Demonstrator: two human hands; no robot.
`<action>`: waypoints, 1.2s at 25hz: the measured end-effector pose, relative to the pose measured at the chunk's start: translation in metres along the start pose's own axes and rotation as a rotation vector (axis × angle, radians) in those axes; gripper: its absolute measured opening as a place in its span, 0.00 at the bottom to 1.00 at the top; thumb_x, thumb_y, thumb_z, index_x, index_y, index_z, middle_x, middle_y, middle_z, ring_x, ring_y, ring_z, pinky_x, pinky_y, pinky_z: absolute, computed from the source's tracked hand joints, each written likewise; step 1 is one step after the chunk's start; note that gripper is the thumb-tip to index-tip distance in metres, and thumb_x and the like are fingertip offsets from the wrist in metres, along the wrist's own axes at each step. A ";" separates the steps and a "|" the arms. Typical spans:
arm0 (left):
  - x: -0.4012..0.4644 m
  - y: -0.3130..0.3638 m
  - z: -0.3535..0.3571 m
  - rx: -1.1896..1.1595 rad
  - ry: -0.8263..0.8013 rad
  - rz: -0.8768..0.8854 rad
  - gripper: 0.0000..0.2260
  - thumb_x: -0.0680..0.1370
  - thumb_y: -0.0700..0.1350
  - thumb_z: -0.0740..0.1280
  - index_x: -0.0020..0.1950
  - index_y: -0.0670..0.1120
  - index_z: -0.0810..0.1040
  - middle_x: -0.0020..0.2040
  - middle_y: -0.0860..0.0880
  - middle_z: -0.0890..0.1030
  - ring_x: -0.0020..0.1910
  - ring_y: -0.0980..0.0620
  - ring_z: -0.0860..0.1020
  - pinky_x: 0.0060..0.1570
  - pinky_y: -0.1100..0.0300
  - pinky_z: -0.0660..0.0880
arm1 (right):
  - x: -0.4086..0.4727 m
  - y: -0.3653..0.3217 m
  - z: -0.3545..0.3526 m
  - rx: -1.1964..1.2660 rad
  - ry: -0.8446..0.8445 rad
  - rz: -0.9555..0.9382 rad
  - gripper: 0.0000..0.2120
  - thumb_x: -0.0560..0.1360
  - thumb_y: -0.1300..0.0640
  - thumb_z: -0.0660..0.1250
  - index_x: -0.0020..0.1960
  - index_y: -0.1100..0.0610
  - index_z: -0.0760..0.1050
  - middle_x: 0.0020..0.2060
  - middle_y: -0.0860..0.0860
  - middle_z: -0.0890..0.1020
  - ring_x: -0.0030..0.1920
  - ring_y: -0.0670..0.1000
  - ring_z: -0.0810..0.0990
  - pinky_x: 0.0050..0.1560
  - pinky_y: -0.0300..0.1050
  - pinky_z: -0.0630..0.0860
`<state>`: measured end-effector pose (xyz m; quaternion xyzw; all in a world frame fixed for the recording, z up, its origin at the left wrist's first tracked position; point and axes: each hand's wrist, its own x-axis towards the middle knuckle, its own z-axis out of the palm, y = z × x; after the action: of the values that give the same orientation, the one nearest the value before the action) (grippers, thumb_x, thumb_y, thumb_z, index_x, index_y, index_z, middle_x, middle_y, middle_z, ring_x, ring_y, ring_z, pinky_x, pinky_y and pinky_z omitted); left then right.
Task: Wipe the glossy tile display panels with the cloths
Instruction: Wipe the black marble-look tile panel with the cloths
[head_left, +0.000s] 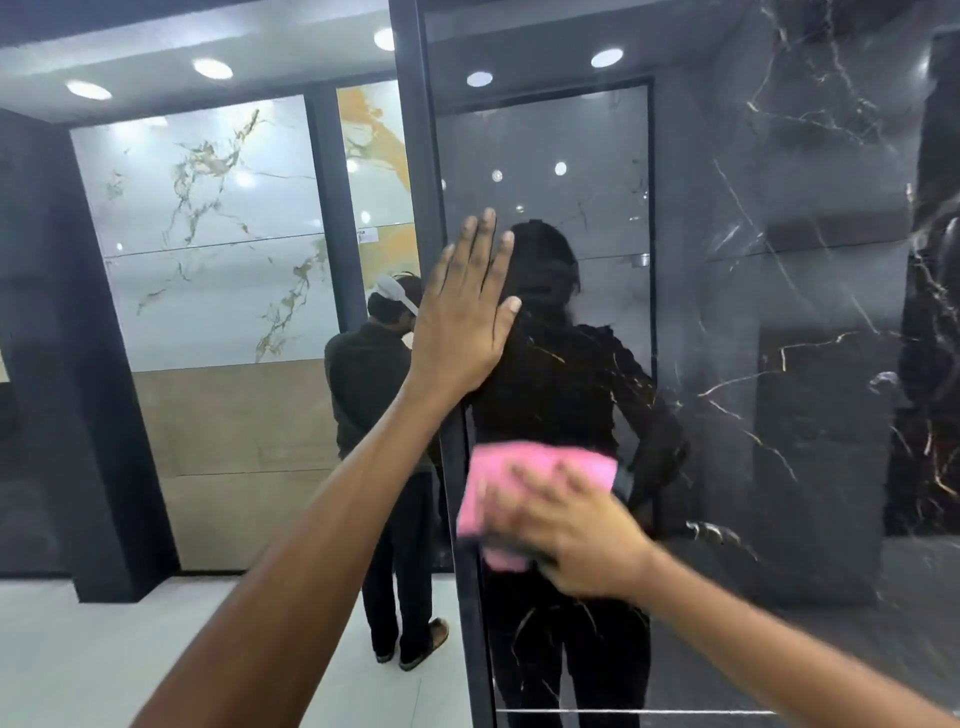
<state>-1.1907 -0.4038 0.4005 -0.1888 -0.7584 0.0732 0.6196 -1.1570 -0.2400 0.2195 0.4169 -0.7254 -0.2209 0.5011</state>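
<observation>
On dark panel (779, 312), right hand (576, 535) presses pink cloth (519, 483).

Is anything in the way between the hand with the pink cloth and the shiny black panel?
Nothing visible is. The right hand presses the pink cloth flat against the black panel, so only the cloth lies between them. The left hand rests higher up, by the panel's edge.

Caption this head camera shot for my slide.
Right hand wipes black marble panel with pink cloth; left hand braces.

Cloth (537, 496) on panel (779, 312), under rt hand (576, 540).
</observation>
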 end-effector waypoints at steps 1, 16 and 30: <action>-0.002 0.000 -0.001 -0.008 -0.007 -0.011 0.27 0.83 0.51 0.50 0.80 0.42 0.53 0.80 0.41 0.54 0.79 0.44 0.51 0.75 0.57 0.39 | -0.017 -0.024 0.006 -0.012 -0.147 -0.176 0.39 0.60 0.43 0.72 0.71 0.42 0.70 0.73 0.43 0.68 0.77 0.57 0.53 0.67 0.56 0.58; -0.044 0.021 0.006 -0.057 -0.051 -0.058 0.28 0.82 0.51 0.51 0.80 0.40 0.50 0.80 0.38 0.52 0.79 0.42 0.48 0.76 0.54 0.39 | -0.075 -0.055 0.028 0.067 -0.193 -0.383 0.27 0.69 0.50 0.67 0.68 0.41 0.71 0.73 0.42 0.67 0.73 0.51 0.63 0.64 0.53 0.71; -0.084 0.040 0.018 -0.017 0.039 -0.148 0.25 0.83 0.47 0.52 0.79 0.41 0.56 0.79 0.41 0.58 0.78 0.45 0.53 0.77 0.54 0.43 | -0.089 -0.049 0.026 0.063 -0.052 0.015 0.30 0.68 0.51 0.65 0.70 0.43 0.68 0.73 0.44 0.65 0.75 0.56 0.56 0.65 0.57 0.66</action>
<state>-1.1869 -0.3960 0.3062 -0.1386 -0.7587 0.0171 0.6363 -1.1487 -0.1960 0.1249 0.4213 -0.7478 -0.2049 0.4704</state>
